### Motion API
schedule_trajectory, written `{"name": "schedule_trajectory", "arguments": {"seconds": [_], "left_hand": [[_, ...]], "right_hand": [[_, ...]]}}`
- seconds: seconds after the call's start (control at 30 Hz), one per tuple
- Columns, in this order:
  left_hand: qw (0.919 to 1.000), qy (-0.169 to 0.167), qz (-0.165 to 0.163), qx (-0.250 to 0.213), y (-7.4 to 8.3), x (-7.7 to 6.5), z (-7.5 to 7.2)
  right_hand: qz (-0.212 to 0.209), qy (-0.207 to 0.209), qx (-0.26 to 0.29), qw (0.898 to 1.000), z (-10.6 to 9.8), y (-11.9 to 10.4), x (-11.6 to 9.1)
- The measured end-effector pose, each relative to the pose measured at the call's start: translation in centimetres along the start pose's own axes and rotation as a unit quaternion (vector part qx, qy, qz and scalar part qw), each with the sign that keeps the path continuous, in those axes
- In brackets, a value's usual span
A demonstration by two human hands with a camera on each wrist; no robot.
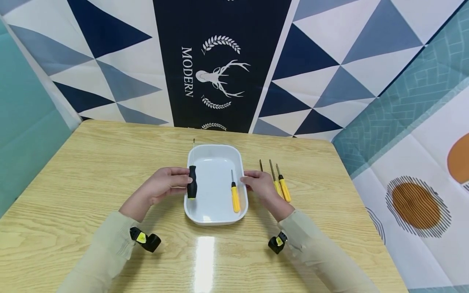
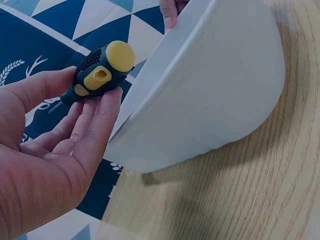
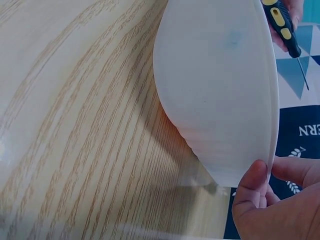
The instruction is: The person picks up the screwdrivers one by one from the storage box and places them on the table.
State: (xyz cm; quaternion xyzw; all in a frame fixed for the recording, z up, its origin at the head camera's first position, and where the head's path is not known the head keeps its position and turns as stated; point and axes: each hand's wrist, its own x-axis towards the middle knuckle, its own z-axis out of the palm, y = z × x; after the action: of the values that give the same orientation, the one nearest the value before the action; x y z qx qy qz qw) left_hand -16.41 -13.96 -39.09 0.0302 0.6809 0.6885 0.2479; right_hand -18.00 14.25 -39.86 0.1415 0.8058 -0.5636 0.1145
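Note:
A white rectangular tub (image 1: 214,221) with rounded corners stands near the middle of the table. My left hand (image 1: 166,183) pinches a black-handled screwdriver (image 1: 192,183) between thumb and fingers, over the tub's left rim; its thin shaft points away from me. In the left wrist view the screwdriver's yellow butt end (image 2: 121,56) faces the camera. On the opposite side, my right hand (image 1: 259,183) grips the tub's right rim, thumb and fingers on either side of the wall in the right wrist view. Inside the tub lies a yellow screwdriver (image 1: 235,199) with a black collar.
Right of the tub, several yellow-handled screwdrivers (image 1: 284,190) lie side by side, partly behind my right hand and wrist. The wooden table (image 1: 91,162) ends at a patterned cloth backdrop (image 1: 220,81). A small black camera (image 1: 145,239) is strapped to my left sleeve, another (image 1: 277,242) to the right.

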Motion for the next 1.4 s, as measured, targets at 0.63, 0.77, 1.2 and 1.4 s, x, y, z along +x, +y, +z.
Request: {"name": "schedule_trajectory", "arguments": {"seconds": [0.63, 0.77, 1.2, 1.4], "left_hand": [[0.9995, 0.016, 0.021, 0.019, -0.6, -1.8, -2.7], [0.9994, 0.018, 0.019, 0.022, -0.6, -2.0, -3.0], [0.9988, 0.033, 0.009, 0.036, -1.3, -2.0, -3.7], [0.9979, 0.047, -0.005, 0.046, -1.6, -2.3, -4.4]], "right_hand": [[-0.004, -0.011, -0.005, 1.0, -0.1, 0.0, 0.0], [-0.003, -0.012, -0.005, 1.0, -0.1, 0.1, 0.1], [0.0, -0.01, -0.008, 1.0, 0.0, 0.2, 0.0], [-0.003, -0.009, -0.007, 1.0, -0.1, 0.3, 0.1]]}}
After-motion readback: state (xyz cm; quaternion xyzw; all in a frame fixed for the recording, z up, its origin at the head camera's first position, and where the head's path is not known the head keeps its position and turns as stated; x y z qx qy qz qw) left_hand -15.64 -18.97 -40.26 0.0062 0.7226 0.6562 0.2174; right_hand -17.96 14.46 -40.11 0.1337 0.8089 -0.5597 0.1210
